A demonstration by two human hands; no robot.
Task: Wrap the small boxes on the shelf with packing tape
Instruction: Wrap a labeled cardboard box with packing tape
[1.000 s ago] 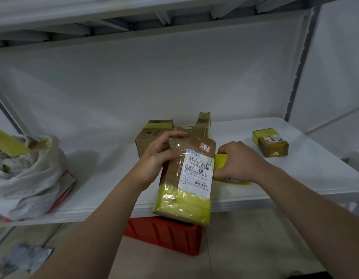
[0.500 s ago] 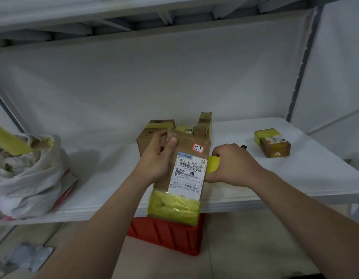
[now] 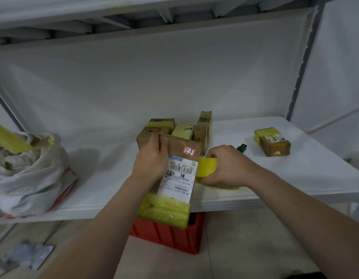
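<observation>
Left hand (image 3: pixel 152 160) grips the cardboard box (image 3: pixel 175 146) at its far-left corner, fingers and thumb curled round the edge. Right hand (image 3: pixel 229 168) is wrapped around a yellow tape roll (image 3: pixel 206 167), which sits against the box's right edge at 3 o'clock, level with the shipping label (image 3: pixel 180 176). The box is at centre, long axis running 12 to 6, its near end sticking out past the front lip of the white shelf (image 3: pixel 295 178). That near end carries a crinkled yellow tape band (image 3: pixel 164 212). There's a small red-bordered sticker (image 3: pixel 189 151) with handwriting on the top face, above the label. At 12 o'clock, just behind the box, is a cluster of taped boxes: one squat carton (image 3: pixel 156 129) and one upright carton (image 3: pixel 204 129), with a smaller one wedged between them. At 2 o'clock, well apart, a small taped box (image 3: pixel 273 141) lies flat on the shelf. Between it and the right hand is a green-handled tool (image 3: pixel 242 147), possibly a cutter but too small to confirm. At 9 o'clock, a white plastic bag (image 3: pixel 29 174) is slumped on the shelf with a yellow-taped piece poking out of its top. At 6 o'clock, below the shelf, a red crate (image 3: pixel 170 234) sits on the floor under the box's overhanging end.
</observation>
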